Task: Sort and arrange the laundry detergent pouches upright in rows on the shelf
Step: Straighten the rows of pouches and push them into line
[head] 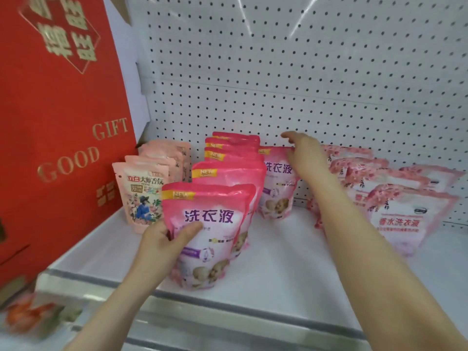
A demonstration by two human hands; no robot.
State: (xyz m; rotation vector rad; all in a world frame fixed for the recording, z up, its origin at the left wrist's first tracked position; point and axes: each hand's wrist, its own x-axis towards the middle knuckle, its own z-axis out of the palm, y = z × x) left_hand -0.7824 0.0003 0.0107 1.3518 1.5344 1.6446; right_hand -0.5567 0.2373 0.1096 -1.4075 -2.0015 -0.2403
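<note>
A row of several pink pouches with purple lettering runs front to back on the white shelf [278,262]. My left hand [164,239] grips the left side of the front pink pouch [210,224], which stands upright. Further back, a lone pink pouch [277,188] of the same kind stands near the pegboard. My right hand [302,154] reaches over its top right corner with fingers spread; whether it touches is unclear. To the left stands a row of pale peach pouches [143,193]. On the right, white pouches with pink flowers [402,214] stand in loose, leaning rows.
A big red gift box [58,127] with gold lettering stands at the shelf's left end. A white pegboard [304,72] forms the back wall. The shelf's front edge [228,302] carries a clear price strip. Blurred packets lie at the lower left [33,315].
</note>
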